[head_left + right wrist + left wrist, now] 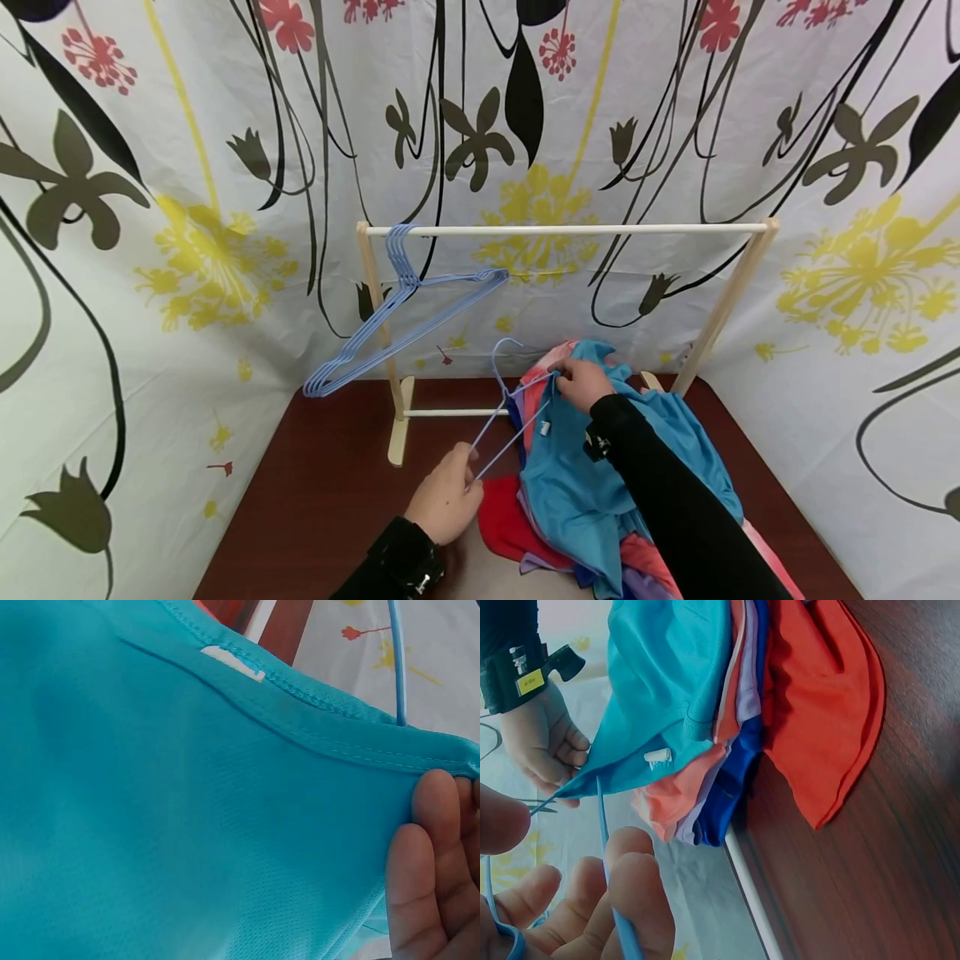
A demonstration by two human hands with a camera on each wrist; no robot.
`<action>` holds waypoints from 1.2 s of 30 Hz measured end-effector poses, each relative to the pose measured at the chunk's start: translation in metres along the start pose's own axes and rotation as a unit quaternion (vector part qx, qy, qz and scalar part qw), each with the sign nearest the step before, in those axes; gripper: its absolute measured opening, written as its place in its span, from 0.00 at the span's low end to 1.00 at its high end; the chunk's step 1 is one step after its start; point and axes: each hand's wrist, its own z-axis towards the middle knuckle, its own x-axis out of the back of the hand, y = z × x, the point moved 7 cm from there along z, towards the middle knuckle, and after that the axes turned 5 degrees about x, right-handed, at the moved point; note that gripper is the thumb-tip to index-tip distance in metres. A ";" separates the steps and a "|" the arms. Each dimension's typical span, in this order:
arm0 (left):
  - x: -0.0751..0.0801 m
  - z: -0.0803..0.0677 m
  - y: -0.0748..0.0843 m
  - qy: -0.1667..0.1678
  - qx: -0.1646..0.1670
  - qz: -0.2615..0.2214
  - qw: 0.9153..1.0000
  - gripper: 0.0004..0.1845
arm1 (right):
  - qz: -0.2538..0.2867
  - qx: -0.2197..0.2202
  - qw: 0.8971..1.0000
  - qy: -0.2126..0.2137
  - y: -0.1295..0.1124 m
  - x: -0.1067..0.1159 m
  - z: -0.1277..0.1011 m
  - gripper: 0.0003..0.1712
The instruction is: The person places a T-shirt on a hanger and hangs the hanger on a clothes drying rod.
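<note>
While my left hand (444, 500) is gripping the blue hanger (510, 417) above the bench (315, 500), my right-hand fingers (576, 382) are pinching the turquoise shirt (592, 475) collar; holding it taut should ease threading.

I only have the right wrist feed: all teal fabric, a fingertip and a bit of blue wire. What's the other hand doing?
Observer: The left hand grips the lower corner of a blue wire hanger.
Operator: Teal piece alone on the table?
Observer: No, the teal shirt tops a pile of garments, red, blue and pink.
Operator: Anything to hang it on?
Observer: A wooden rack stands behind, with spare hangers bunched at its left end.
</note>
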 end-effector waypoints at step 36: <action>-0.021 0.019 0.027 -0.021 -0.002 -0.071 0.997 0.16 | -0.120 0.216 0.968 0.036 -0.050 0.015 -0.030 0.16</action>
